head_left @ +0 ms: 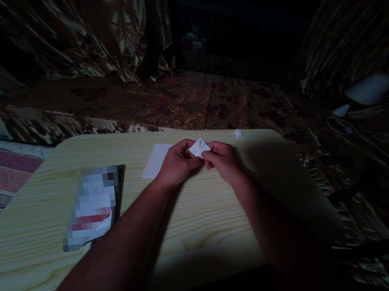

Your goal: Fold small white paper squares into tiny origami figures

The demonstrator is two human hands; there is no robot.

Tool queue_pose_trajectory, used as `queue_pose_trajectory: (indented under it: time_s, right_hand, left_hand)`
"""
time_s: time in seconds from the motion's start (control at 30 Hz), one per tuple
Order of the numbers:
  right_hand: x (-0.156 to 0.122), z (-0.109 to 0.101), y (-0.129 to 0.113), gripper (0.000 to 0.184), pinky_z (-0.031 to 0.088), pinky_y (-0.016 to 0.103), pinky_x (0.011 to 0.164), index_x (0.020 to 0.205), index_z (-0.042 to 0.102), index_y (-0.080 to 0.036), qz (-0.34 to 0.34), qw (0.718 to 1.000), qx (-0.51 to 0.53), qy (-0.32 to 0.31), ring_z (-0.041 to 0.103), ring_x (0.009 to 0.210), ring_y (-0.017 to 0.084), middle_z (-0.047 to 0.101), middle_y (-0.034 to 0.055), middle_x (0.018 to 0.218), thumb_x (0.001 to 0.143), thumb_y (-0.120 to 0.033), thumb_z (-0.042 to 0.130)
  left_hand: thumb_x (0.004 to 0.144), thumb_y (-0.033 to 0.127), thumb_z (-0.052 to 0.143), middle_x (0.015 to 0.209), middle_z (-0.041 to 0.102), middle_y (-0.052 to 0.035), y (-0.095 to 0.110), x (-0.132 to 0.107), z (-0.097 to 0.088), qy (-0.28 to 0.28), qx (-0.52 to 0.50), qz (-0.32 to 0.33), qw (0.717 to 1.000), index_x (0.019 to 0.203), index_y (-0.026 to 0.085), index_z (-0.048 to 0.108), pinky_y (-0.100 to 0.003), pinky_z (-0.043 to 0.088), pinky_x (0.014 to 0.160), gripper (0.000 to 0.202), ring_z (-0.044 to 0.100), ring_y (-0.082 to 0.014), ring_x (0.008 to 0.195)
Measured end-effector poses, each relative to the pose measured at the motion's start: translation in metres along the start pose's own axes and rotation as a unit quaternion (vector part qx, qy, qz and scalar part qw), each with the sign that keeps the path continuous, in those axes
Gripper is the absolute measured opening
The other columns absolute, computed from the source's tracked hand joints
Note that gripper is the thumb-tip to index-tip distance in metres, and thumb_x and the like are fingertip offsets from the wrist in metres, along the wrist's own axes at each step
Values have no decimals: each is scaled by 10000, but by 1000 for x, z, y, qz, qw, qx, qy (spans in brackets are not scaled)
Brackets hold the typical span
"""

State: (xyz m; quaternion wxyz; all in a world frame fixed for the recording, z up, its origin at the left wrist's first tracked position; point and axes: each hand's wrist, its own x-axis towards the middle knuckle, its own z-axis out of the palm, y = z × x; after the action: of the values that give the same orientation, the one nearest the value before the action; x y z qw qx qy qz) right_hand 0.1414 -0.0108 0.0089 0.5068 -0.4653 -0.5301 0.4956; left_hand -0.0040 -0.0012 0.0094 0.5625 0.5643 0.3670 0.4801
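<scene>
We sat at a pale wooden table point(203, 228), with a pixelated object point(94, 197) lying toward its left side. Our left hand point(178, 164) and right hand point(222, 157) were both pinching. A flat white sheet point(154, 161) lay just beside the left one, and the folded white paper point(199, 148) was held between them, right thumb on its face. We judged the step to be shaping a fold; the next move seemed to call for steady thumb pressure. Smallest, a white star-like piece point(238, 134) lay near the far edge.
</scene>
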Motion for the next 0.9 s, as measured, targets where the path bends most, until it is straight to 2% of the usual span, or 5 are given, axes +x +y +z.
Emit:
queue_pose_trajectory:
  time_s: [0.1, 0.23, 0.47, 0.63, 0.9]
  right_hand:
    - [1, -2, -1, 63, 369, 196, 420, 672, 561, -169, 18, 1000, 12, -22, 470, 402, 78, 545, -55, 480, 639, -211, 592]
    - [0, -2, 0, 93, 370, 194, 422, 618, 525, -169, 7, 1000, 8, -7, 467, 395, 74, 550, -52, 461, 640, -215, 603]
    - [1, 0, -1, 107, 387, 189, 429, 639, 534, -169, 40, 999, 15, -5, 489, 404, 74, 566, -48, 477, 641, -245, 609]
    - [2, -1, 0, 90, 394, 185, 430, 631, 564, -159, 43, 999, 15, -8, 496, 400, 73, 565, -45, 471, 639, -236, 610]
    - [0, -1, -5, 87, 411, 190, 420, 669, 582, -155, 42, 999, 26, 1, 514, 404, 83, 579, -40, 491, 646, -236, 605]
  left_hand:
    - [595, 174, 733, 684, 622, 15, -2, 1, -2, 14, -5, -9, 1000, 876, 152, 587, -201, 386, 519, 318, 549, -100, 555]
    - [600, 183, 737, 715, 638, 1, -1, 0, -1, 19, -13, -16, 1000, 851, 150, 593, -214, 410, 551, 291, 578, -114, 594]
    - [603, 229, 751, 609, 581, 25, 1, -2, 1, 42, -29, -28, 998, 791, 145, 597, -203, 345, 466, 257, 490, -83, 482]
    - [602, 231, 749, 599, 561, 34, 1, -1, 0, 72, -17, -14, 997, 793, 140, 602, -205, 357, 479, 258, 482, -77, 487]
    - [599, 206, 743, 602, 563, 34, 3, 0, 2, 85, -34, -9, 996, 843, 136, 606, -204, 364, 483, 288, 485, -78, 493]
